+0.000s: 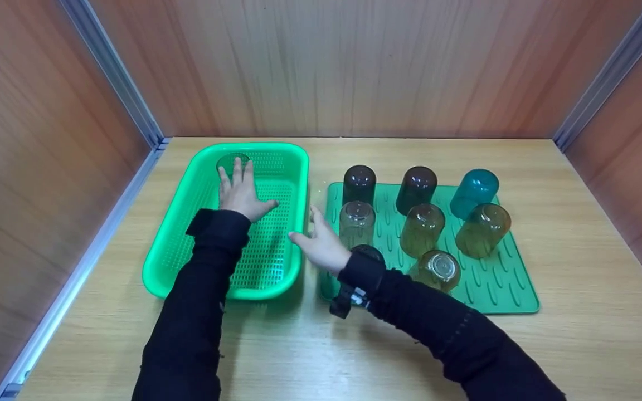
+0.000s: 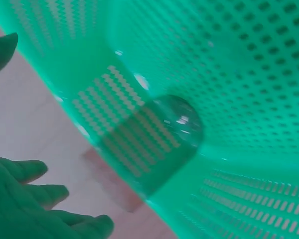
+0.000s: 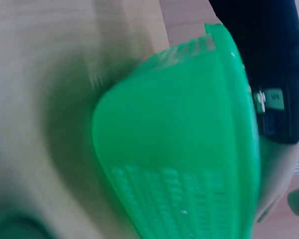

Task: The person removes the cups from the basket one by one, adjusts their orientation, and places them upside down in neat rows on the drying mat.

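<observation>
In the head view my left hand (image 1: 243,197) is over the green plastic basket (image 1: 303,184), its fingers spread and holding nothing. Just beyond its fingertips, a see-through glass (image 1: 233,157) leans in the far left corner of the basket. The left wrist view shows this glass (image 2: 182,124) against the perforated wall, apart from the fingers. My right hand (image 1: 325,245) hovers beside the basket's right wall with thumb and fingers apart and nothing in its grasp. It is left of a clear glass (image 1: 357,220) standing upside down on the green ridged mat (image 1: 499,292).
Upside-down glasses on the mat include two dark ones (image 1: 359,186), a teal one (image 1: 474,192) and three amber ones (image 1: 422,231). My right sleeve partly covers the near left part of the mat. Wood-grain panels (image 1: 343,67) wall the table on three sides.
</observation>
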Tool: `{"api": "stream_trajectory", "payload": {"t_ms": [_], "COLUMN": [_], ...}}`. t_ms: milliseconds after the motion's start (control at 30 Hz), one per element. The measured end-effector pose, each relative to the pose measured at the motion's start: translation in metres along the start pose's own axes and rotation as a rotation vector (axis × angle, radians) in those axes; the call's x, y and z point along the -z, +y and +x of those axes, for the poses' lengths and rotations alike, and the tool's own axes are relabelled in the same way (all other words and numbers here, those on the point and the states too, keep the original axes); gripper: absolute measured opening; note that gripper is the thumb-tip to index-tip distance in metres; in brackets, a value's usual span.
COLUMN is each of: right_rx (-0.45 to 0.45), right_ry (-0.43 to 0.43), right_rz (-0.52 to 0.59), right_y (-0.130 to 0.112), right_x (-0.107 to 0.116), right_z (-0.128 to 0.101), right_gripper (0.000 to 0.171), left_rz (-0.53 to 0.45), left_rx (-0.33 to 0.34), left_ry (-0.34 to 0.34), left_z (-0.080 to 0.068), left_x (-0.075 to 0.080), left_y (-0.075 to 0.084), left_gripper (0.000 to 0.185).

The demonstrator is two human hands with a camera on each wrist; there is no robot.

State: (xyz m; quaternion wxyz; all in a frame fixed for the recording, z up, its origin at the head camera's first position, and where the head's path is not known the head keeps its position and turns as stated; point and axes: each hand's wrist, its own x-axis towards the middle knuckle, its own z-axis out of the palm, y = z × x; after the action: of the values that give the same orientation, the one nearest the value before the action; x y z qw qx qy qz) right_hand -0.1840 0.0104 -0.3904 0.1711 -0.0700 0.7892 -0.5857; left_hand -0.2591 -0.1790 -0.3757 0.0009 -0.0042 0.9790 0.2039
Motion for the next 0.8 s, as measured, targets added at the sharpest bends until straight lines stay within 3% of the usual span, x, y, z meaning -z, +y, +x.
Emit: {"api": "stream_trajectory", "payload": {"t_ms": [133, 367, 667, 800], "right_rx": [-0.025, 0.038, 0.022, 0.017], "right_ry": [-0.014, -0.100, -0.056, -0.039], "right_rz": [-0.001, 0.122, 0.063, 0.082], "right_y": [0.004, 0.011, 0.014, 0.016], "right_x": [-0.010, -0.019, -0.021, -0.024], "right_z": [0.001, 0.005, 0.004, 0.004], "right_gripper": [0.085, 0.061, 0.053, 0.053], "left_rz": [0.006, 0.014, 0.096, 0.167], "left_rx": [0.030, 0.089, 0.056, 0.034], "left_ry": [-0.018, -0.061, 0.055, 0.059], "left_z": [0.009, 0.019, 0.019, 0.020], "left_x": [-0.002, -0.003, -0.005, -0.004], "left_y": [-0.010, -0.019, -0.018, -0.017], "left_gripper": [0.104, 0.092, 0.050, 0.040]}}
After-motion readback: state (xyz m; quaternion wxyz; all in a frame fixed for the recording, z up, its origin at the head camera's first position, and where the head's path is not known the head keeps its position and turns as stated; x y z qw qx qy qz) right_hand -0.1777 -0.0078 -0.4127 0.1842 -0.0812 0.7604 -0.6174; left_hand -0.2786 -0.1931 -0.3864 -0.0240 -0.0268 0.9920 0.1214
